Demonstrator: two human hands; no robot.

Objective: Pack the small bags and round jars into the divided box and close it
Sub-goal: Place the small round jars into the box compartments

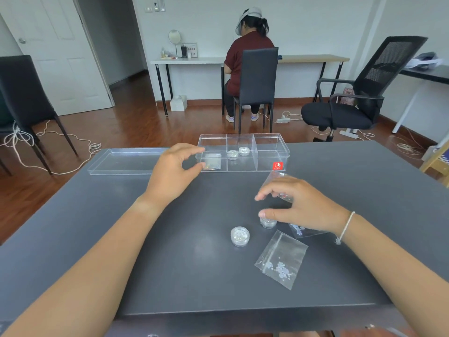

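Observation:
The clear divided box (269, 152) stands at the table's far edge. Its left compartment holds a small bag (213, 162); the middle one holds two round jars (232, 154) (244, 151); the right one holds nothing. My left hand (172, 173) hovers by the box's left end, fingers loosely curled, holding nothing. My right hand (301, 207) is spread over a jar (268, 223), thumb at its lid. Another jar (240, 236) stands to its left. Three bags lie around: one behind my fingers (275, 177), one under my wrist (299, 230), one nearest me (281, 260).
The box's clear lid (128, 161) lies flat to the left of the box. The dark table (121, 239) ends just behind the box. Beyond it are chairs, floor cables and a seated person with their back turned.

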